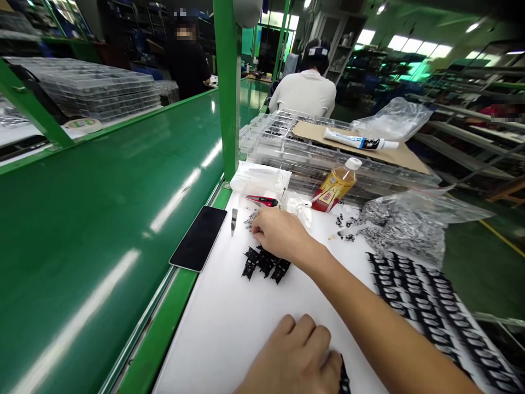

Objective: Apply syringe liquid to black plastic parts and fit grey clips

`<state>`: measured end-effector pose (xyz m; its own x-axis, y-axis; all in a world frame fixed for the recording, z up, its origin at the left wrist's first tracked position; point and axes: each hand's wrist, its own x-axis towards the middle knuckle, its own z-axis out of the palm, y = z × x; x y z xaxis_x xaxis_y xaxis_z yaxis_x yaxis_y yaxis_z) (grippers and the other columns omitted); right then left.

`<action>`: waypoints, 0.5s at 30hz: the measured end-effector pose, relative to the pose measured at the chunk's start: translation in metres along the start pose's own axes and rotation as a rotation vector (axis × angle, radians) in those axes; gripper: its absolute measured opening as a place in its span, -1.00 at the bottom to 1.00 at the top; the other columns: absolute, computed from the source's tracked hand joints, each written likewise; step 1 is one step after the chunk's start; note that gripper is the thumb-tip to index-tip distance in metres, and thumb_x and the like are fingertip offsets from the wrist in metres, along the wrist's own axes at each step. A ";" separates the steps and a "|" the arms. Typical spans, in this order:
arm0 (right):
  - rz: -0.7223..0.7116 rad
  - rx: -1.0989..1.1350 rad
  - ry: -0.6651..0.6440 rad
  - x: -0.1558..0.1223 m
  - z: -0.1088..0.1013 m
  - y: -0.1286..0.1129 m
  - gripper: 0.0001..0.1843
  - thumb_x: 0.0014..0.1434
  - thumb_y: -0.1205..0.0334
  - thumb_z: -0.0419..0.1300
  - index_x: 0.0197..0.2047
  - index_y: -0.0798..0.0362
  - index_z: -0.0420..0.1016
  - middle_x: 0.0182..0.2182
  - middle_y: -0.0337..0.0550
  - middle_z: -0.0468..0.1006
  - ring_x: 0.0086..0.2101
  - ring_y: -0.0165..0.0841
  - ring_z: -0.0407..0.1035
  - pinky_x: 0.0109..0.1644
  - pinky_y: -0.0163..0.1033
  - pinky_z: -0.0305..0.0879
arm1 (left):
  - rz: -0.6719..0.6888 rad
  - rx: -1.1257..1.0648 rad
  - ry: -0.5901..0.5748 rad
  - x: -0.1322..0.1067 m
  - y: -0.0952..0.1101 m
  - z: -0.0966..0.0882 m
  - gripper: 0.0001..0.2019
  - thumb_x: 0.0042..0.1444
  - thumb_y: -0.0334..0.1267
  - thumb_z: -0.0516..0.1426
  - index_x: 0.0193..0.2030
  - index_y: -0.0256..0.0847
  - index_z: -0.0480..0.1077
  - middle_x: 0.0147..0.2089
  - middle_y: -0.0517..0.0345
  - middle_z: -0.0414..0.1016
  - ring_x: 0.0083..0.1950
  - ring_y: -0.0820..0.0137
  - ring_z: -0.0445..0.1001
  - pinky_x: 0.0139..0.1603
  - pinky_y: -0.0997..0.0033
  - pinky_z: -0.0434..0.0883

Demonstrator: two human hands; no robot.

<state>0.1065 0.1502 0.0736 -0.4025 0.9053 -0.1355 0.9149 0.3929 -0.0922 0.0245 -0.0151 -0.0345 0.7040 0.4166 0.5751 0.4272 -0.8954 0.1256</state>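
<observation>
My right hand (283, 232) reaches across the white work sheet (229, 339), its curled fingertips just above a cluster of small black moulded parts (266, 264). Whether those fingers pinch anything is hidden. Close to its fingertips lies a small heap of grey parts (251, 219). At the bottom of the view, my left hand (293, 355) curls over a black strip of parts (343, 380), most of which it hides. A long printed sheet of black parts (426, 312) runs down the right side.
A green conveyor belt (102, 230) runs along the left, with a black phone (199, 238) and a small blade (233, 220) near its edge. Stacked clear trays (311, 158), a glue tube (361, 139), a yellow bottle (334, 186) and a plastic bag (404, 230) lie ahead. Co-workers (303, 90) sit beyond.
</observation>
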 end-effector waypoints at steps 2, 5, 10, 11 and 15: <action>-0.003 0.005 0.025 0.000 0.000 0.001 -0.72 0.42 0.07 0.28 0.07 0.07 0.56 0.04 -0.07 0.61 -0.02 -0.24 0.54 0.06 0.00 0.57 | 0.002 0.001 0.010 0.000 0.000 0.000 -0.80 0.35 -0.15 0.24 -0.23 -0.19 0.37 -0.27 0.17 0.27 -0.27 0.31 0.26 -0.30 0.24 -0.01; 0.006 0.014 0.058 -0.001 0.000 0.001 -0.72 0.42 0.07 0.28 0.06 0.07 0.56 0.04 -0.07 0.60 -0.04 -0.25 0.54 0.04 -0.01 0.57 | 0.005 0.003 0.022 0.001 -0.001 0.000 -0.81 0.35 -0.17 0.25 -0.23 -0.19 0.37 -0.28 0.17 0.28 -0.27 0.32 0.26 -0.31 0.26 -0.01; -0.026 0.051 0.074 -0.006 0.003 0.001 -0.72 0.42 0.08 0.28 0.06 0.07 0.55 0.03 -0.08 0.60 -0.04 -0.24 0.54 0.04 0.00 0.57 | -0.002 -0.001 0.030 0.002 -0.002 -0.001 -0.82 0.36 -0.18 0.23 -0.24 -0.19 0.39 -0.29 0.17 0.27 -0.29 0.32 0.26 -0.33 0.25 -0.01; -0.041 0.061 0.070 -0.006 0.005 0.001 -0.72 0.42 0.08 0.28 0.06 0.07 0.55 0.02 -0.08 0.60 -0.03 -0.24 0.54 0.05 0.00 0.56 | -0.003 -0.005 0.028 0.002 -0.001 -0.001 -0.82 0.36 -0.18 0.23 -0.24 -0.18 0.39 -0.29 0.17 0.27 -0.29 0.32 0.26 -0.33 0.25 -0.01; -0.100 0.117 0.045 -0.001 0.009 0.003 -0.76 0.40 0.08 0.30 -0.01 0.07 0.57 -0.04 -0.11 0.61 -0.08 -0.27 0.54 0.02 -0.03 0.56 | -0.002 -0.009 0.016 0.001 0.000 -0.001 -0.85 0.34 -0.21 0.22 -0.23 -0.18 0.40 -0.28 0.15 0.28 -0.28 0.31 0.27 -0.34 0.24 0.00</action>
<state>0.1091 0.1491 0.0643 -0.4868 0.8702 -0.0760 0.8597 0.4619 -0.2179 0.0247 -0.0145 -0.0328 0.6941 0.4157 0.5878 0.4234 -0.8960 0.1336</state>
